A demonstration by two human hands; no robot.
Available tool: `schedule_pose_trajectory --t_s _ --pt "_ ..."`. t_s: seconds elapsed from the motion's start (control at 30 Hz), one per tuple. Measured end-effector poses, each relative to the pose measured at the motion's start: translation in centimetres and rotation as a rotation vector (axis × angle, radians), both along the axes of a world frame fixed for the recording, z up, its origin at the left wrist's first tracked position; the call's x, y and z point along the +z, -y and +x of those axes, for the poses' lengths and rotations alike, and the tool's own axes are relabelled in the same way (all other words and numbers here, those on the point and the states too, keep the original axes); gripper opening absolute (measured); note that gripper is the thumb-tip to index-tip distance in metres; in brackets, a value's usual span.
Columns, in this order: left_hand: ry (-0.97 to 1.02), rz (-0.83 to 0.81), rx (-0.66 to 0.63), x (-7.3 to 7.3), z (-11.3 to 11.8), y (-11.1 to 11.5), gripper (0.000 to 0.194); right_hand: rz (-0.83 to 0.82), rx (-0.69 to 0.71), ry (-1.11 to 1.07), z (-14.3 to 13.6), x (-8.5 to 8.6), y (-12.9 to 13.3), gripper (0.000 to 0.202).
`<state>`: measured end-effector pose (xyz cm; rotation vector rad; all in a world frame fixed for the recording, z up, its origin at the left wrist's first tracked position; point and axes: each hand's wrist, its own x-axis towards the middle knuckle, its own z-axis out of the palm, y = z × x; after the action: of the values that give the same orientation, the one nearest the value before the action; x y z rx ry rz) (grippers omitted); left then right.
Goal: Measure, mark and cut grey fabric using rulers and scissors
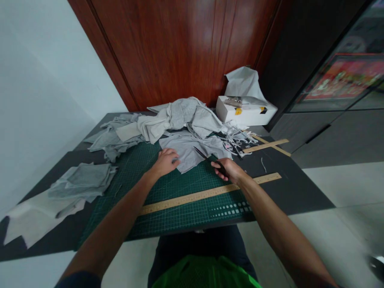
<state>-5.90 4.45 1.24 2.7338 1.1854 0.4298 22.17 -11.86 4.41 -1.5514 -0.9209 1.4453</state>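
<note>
My right hand (227, 169) is closed round the dark handles of a pair of scissors (201, 154). Their blades point up and left over a flat piece of light grey cloth (187, 150). At that cloth's left edge rests my left hand (167, 161), its thumb and forefinger apart and nothing visible between them. Beneath lies a green cutting mat (180, 182) with a printed grid. A long wooden ruler (192, 198) crosses the mat nearer my body, passing by my right wrist.
Crumpled grey cloth (183, 114) is heaped along the back. Folded grey pieces (81, 182) lie at the left. Behind on the right stand a white box (247, 116), white scraps (240, 138) and crossed wooden rulers (267, 145). The dark table (300, 194) ends before a cabinet (345, 140).
</note>
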Motion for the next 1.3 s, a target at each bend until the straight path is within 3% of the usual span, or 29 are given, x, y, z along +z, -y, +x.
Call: schedule_pose_trajectory --t_s 0.23,0.4,0.57,0.9,1.3 --pt "0.092 -0.015 -0.081 0.5 -0.2 5.7 0.006 -0.078 0.106 -0.162 -2.8 1.2 2.1 0.028" --pt "0.058 0.002 -0.026 -0.2 0.2 7.8 0.010 -0.067 0.169 -0.166 -4.0 1.8 3.8 0.031" --pt "0.095 0.021 0.016 -1.1 0.1 8.4 0.019 -0.085 0.209 -0.133 -4.1 1.9 5.8 0.034" --pt "0.251 0.129 0.076 -2.5 0.1 8.6 0.017 -0.132 0.304 -0.133 -3.0 1.0 8.9 0.046" --pt "0.311 0.231 -0.005 -3.0 -0.4 9.2 0.020 -0.081 0.309 -0.214 -6.7 -1.1 6.5 0.054"
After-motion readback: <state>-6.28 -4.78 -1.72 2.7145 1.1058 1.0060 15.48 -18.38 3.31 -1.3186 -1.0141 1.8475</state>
